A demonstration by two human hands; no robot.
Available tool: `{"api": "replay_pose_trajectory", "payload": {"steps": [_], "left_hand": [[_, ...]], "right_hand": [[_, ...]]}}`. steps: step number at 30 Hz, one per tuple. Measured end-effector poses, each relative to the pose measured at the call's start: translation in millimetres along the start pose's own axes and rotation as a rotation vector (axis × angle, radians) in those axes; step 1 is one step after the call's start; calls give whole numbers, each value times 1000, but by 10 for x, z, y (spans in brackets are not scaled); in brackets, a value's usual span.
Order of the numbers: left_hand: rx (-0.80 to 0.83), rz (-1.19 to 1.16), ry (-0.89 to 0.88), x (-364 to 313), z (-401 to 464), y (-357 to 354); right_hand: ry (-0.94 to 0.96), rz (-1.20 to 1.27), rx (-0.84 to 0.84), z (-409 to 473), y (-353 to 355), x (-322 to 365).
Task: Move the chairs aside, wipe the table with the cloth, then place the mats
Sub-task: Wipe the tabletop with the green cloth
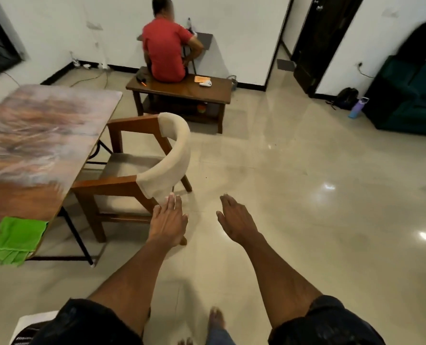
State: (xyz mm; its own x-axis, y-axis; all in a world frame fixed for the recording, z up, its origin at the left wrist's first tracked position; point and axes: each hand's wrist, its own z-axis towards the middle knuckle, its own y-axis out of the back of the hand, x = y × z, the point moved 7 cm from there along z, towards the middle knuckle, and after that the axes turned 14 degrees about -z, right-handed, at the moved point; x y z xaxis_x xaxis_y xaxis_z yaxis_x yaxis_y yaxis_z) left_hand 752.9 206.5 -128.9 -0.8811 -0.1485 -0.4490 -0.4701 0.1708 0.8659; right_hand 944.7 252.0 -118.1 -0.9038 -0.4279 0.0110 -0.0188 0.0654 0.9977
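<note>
Partly cut off, table (pixel 45 135) hides chair (pixel 142 165) front.

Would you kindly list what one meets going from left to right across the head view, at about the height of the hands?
Bright green cloth on the table corner → wooden chair with cream padded back → left hand → right hand → bare glossy beige floor tiles.
</note>
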Motion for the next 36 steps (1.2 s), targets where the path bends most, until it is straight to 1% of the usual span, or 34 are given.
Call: {"api": "replay_pose_trajectory", "payload": {"steps": [4,8,12,15,17,19,20,22,24,26,27,30,32,34,36], "left_hand": [[-53,-52,101,370,277,202],[-134,-84,244,701,545,359],[-228,-76,358,887,566,532],[-256,-67,455,1167,427,500],[-230,-98,559,1465,290,400],[-223,-138,618,1692,169,352],[-206,-154,667,1736,76,400],[-227,-146,723,1833,-55,536],[-233,-193,793,1978,-157,627],[-237,-177,794,2132,-157,672],[-208,-186,819,2242,-173,616],[-302,-192,882,2645,-163,563],[-337,-179,873,2725,-132,635],[-359,-125,865,2752,-165,869],[-411,-164,890,2902,-171,1067]], "right_hand": [[107,20,-86,662,94,151],[210,30,-138,1305,182,279],[357,35,-171,1763,264,598],[486,34,-140,2028,257,1017],[573,33,-138,2105,249,1341],[659,38,-101,2189,210,1654],[693,39,-88,2231,158,1802],[731,39,-71,2305,56,2049],[772,42,-40,2376,8,2307],[816,36,-29,2464,-3,2507],[835,23,-24,2493,6,2585],[887,-19,-35,2678,44,2855],[891,-5,-18,2838,61,3008],[910,-14,-43,2967,120,3208],[942,-19,-65,3054,163,3447]]}}
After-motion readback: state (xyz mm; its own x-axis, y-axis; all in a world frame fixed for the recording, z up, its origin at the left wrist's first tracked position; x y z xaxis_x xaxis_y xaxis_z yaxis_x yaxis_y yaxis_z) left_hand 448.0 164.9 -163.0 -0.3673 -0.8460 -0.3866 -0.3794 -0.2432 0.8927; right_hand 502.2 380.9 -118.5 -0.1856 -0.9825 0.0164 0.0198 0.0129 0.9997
